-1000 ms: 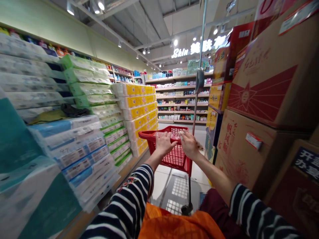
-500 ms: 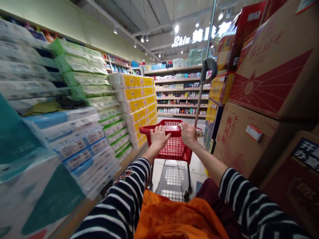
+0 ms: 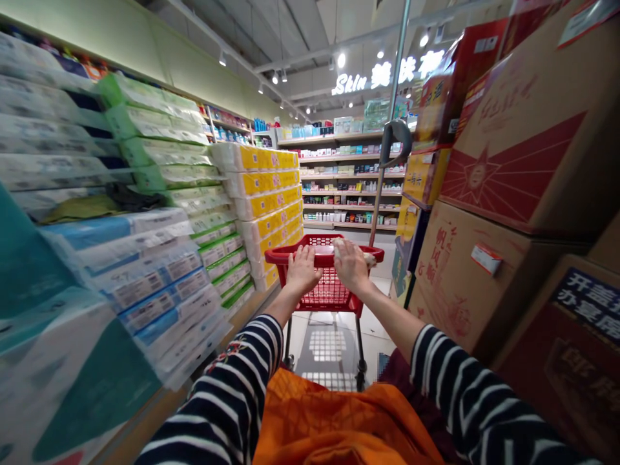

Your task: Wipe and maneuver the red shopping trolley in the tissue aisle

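Observation:
Ahead of me is a red shopping cart (image 3: 324,297) with a mesh basket and dark legs. My left hand (image 3: 303,270) lies over the left part of its handlebar (image 3: 278,256), fingers draped across the bar and thumb held to the side. To the right of it, my right hand (image 3: 351,265) presses on the same bar, closed over a crumpled whitish cloth (image 3: 370,259) that sticks out past the fingers. Most of the cloth is hidden under the palm.
Stacked tissue packs (image 3: 271,194) line the left side. Big cardboard boxes (image 3: 450,271) are piled on the right. A metal pole (image 3: 376,200) with a grey looped handle (image 3: 394,143) stands beyond the cart. Product shelves (image 3: 351,174) run across the back.
My right hand has slid left along the handlebar with the cloth, closer to my left hand. The cart, pole and left hand appear slightly further left in view.

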Tool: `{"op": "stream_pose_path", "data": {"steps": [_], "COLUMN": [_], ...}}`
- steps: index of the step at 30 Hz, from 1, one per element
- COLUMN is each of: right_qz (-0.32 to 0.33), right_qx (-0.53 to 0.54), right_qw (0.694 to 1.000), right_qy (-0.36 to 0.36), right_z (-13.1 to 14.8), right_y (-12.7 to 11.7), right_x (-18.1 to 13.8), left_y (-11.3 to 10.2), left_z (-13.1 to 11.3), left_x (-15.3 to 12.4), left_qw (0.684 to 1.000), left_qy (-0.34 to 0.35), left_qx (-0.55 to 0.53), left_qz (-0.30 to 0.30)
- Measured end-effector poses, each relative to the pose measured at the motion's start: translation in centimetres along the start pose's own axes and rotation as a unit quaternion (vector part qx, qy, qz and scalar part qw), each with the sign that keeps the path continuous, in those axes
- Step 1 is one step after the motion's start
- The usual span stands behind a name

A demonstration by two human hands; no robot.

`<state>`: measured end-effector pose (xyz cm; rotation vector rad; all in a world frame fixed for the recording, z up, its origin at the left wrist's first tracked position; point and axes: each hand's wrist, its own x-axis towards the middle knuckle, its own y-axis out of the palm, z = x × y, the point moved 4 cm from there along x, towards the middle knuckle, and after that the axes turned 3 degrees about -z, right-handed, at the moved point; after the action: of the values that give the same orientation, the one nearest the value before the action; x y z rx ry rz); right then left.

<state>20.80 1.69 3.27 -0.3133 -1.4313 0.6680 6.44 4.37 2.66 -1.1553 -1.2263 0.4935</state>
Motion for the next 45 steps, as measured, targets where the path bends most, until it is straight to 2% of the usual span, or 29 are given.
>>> {"op": "stream_pose_path", "data": {"steps": [3,5,8,11,13,15,20,23,27,31,34,37,39,41,43,45], "right_qz": [0.012,0.021,0.023,0.003,-0.012,-0.02,-0.014,0.001,0.006,0.006,-0.016,-0.031,-0.031,-0.057,-0.105,-0.143], "right_qx": [0.021,0.015,-0.013,-0.038,-0.039,-0.027,0.012,0.011,-0.004,-0.021,-0.026,0.022,0.099,0.186,0.247,0.255], "right_qw": [0.998,0.998,1.0,0.998,0.998,0.999,0.999,0.998,0.997,1.0,0.999,0.999,0.994,0.98,0.963,0.956], "right_qy": [-0.055,-0.056,-0.008,0.043,0.055,0.043,-0.029,-0.062,-0.071,-0.006,0.038,0.01,-0.035,-0.043,-0.012,0.026], "right_z": [2.9,2.9,0.0,-3.2,-3.7,-2.5,3.6,5.3,3.3,-0.5,-1.3,1.0,3.5,5.4,5.8,4.5], "right_y": [0.3,0.2,-0.3,-0.9,-1.0,-0.7,1.1,1.8,1.2,-0.2,-0.7,-0.1,0.6,1.0,0.8,0.3], "right_x": [0.2,0.1,-0.2,-0.4,-0.4,-0.1,0.6,0.6,0.3,0.0,-0.2,-0.2,0.3,1.0,1.8,2.2], "left_y": [-0.1,-0.2,-0.4,-0.4,-0.4,-0.3,-0.4,-0.5,-0.6,-0.7,-0.6,-0.4,-0.3,-0.2,-0.1,-0.1], "left_z": [-0.1,0.1,0.7,1.6,2.0,2.0,1.9,2.1,2.3,2.0,1.4,1.2,1.3,1.5,1.7,1.8], "left_x": [0.0,-0.2,-0.9,-1.6,-1.8,-1.8,-1.6,-1.8,-2.0,-2.0,-1.9,-1.9,-1.8,-1.8,-1.8,-1.8], "left_qw": [1.0,1.0,1.0,0.999,0.999,0.999,0.999,0.999,0.999,1.0,1.0,1.0,1.0,1.0,1.0,1.0], "left_qy": [0.001,0.009,0.02,-0.014,-0.03,-0.029,-0.022,-0.02,-0.013,-0.013,-0.008,-0.01,-0.008,-0.004,-0.005,-0.006], "left_qx": [-0.002,-0.002,0.004,0.018,0.023,0.021,0.024,0.027,0.025,0.015,0.008,0.009,0.012,0.013,0.014,0.015], "left_qz": [0.014,0.011,-0.013,-0.037,-0.035,-0.027,-0.017,-0.016,-0.022,-0.022,-0.019,-0.018,-0.019,-0.017,-0.011,-0.006]}}
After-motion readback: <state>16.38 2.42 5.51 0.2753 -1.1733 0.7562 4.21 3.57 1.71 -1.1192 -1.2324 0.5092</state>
